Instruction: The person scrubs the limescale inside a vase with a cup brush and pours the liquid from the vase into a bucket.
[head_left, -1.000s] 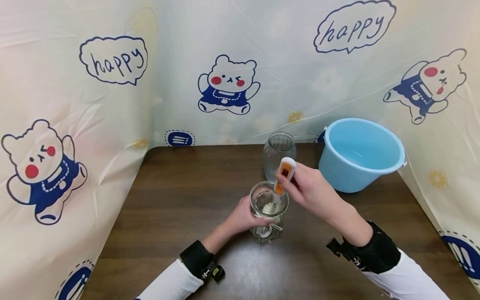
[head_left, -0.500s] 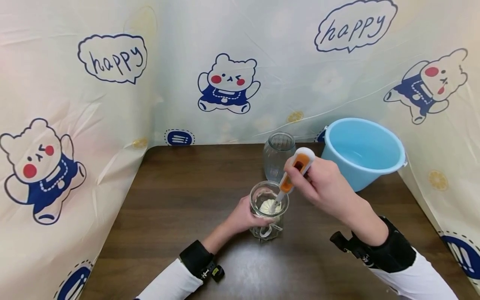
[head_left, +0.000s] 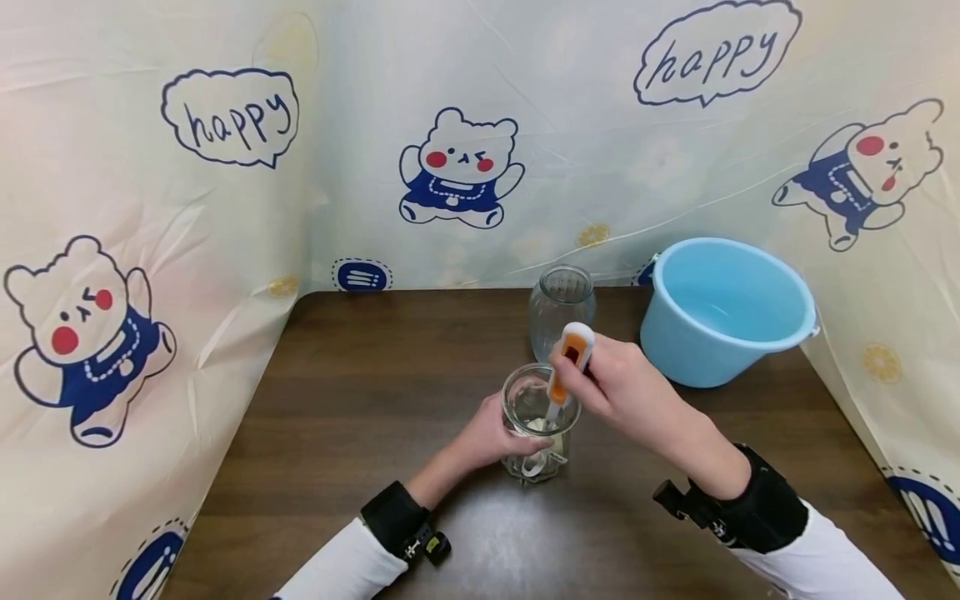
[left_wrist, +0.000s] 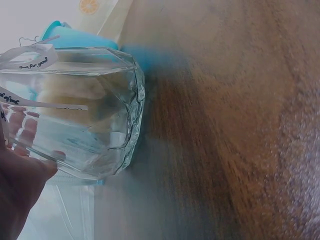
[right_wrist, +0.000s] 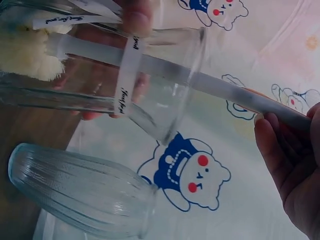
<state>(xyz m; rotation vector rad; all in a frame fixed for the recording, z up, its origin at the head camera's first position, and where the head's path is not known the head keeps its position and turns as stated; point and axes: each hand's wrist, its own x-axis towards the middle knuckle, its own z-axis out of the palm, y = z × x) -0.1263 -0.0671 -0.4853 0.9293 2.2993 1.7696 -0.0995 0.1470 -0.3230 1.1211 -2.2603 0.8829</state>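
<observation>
My left hand grips a clear glass jar around its side, below the rim. A white ribbon with black lettering is tied round the jar's neck. My right hand holds the white and orange handle of a bottle brush, which passes down through the jar's mouth. Inside the jar, the pale, fuzzy brush head shows in the right wrist view. The left wrist view shows the jar's faceted base close over the wooden table.
Just behind the jar stands a ribbed clear glass vase. A light blue bucket is at the back right, beyond the right hand. A printed cloth hangs along the table's back and sides.
My right hand drew the brush up and to the right half a second ago, then pushed it back down into the jar. The left hand keeps its grip in nearly the same place.
</observation>
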